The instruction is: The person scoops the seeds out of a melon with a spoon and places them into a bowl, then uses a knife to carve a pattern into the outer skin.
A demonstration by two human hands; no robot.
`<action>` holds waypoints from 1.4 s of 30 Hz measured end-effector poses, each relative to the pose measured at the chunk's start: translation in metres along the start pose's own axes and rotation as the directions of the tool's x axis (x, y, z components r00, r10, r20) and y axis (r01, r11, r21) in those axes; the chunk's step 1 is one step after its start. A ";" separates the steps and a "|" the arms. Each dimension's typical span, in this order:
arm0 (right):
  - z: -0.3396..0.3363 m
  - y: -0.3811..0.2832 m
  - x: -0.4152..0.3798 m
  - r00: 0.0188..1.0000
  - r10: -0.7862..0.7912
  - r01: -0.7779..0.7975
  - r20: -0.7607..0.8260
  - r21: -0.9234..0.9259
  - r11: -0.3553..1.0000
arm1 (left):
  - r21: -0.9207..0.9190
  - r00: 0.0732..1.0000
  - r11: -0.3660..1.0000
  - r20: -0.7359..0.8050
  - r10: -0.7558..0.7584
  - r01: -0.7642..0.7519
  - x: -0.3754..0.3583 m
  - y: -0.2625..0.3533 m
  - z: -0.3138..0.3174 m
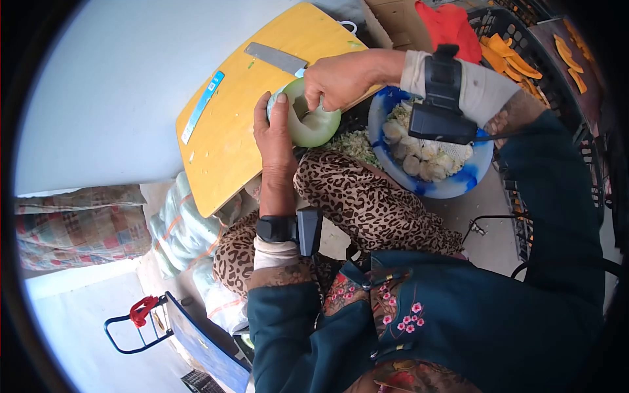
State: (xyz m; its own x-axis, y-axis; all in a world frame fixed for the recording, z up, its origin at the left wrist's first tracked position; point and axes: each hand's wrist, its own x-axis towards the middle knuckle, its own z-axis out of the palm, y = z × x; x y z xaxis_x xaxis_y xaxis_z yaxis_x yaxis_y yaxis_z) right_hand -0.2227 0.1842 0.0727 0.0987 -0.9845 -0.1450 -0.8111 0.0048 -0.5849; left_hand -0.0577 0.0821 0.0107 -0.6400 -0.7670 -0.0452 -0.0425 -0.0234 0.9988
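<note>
A pale green gourd (320, 131), cut open and hollow inside, is held over my lap at the edge of a yellow board (242, 150). My left hand (275, 128) is closed around its left side, thumb on top. My right hand (344, 78) is at the opening with fingers curled inward; what they hold, if anything, is hidden. On the board lie a broad-bladed knife (275, 57) and a flat blue-and-white strip (203, 107). Right of the gourd, a blue-and-white basin (483, 160) contains pale rounded pieces and shreds.
Pale bits (354, 145) are heaped between the gourd and the basin. A black crate (488, 26) at upper right holds orange slices (511, 59), with red cloth (449, 29) beside it. Whitish plastic sacks (183, 229) are left of my knees. A folding trolley (206, 347) is at lower left.
</note>
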 end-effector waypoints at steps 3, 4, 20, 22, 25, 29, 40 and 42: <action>-0.011 0.002 0.008 0.997 -0.042 0.046 0.064 -0.064 0.997 | 0.033 1.000 0.999 -0.020 -0.003 0.004 0.006 -0.001 0.004; -0.013 0.004 0.011 0.996 -0.052 0.059 0.076 -0.096 0.994 | 0.037 0.999 0.999 -0.033 -0.017 0.018 0.007 0.000 0.007; -0.008 -0.022 -0.024 0.973 -0.088 -0.020 -0.215 -0.457 0.889 | 0.023 1.000 1.000 0.008 -0.016 0.016 0.007 -0.001 0.000; 0.011 -0.026 -0.016 0.962 -0.105 -0.020 -0.252 -0.448 0.894 | 0.039 0.999 0.999 -0.013 -0.033 0.034 0.002 0.002 -0.001; 0.029 -0.026 -0.010 0.945 -0.197 0.021 -0.259 -0.555 0.832 | 0.047 0.999 0.998 -0.010 -0.036 0.036 -0.002 0.005 0.001; 0.026 -0.036 -0.015 0.934 -0.271 0.076 -0.233 -0.612 0.787 | 0.069 1.000 0.997 0.015 -0.024 0.023 0.002 0.001 -0.002; -0.019 -0.056 -0.042 0.940 -0.129 -0.050 -0.315 -0.503 0.863 | -0.106 0.994 0.994 0.104 0.043 -0.032 -0.004 -0.001 -0.011; -0.007 -0.062 -0.032 0.963 -0.032 -0.090 -0.268 -0.430 0.898 | -0.110 0.993 0.993 0.108 0.042 -0.030 -0.007 -0.001 -0.011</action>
State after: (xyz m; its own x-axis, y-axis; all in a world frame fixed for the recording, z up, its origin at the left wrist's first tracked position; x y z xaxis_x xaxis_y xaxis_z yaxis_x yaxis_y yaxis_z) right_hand -0.1800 0.2143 0.1192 -0.0338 -0.9951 0.0932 -0.9854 0.0176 -0.1692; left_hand -0.0451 0.0807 0.0106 -0.7203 -0.6937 -0.0052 0.0616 -0.0714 0.9955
